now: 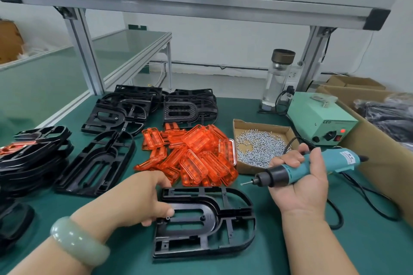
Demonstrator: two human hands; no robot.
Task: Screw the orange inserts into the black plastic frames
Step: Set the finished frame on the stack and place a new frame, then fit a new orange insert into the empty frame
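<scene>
Gripping the black frame by its rim, left hand steadies it; probably light, stiff. Right hand clutches screwdriver.

Green-topped bench: one black frame lies flat at the near edge, a second frame to its left. A left stack and rear stacks of frames flank heaped orange inserts, beside a cardboard tray of screws, a power box and a bottle.
</scene>
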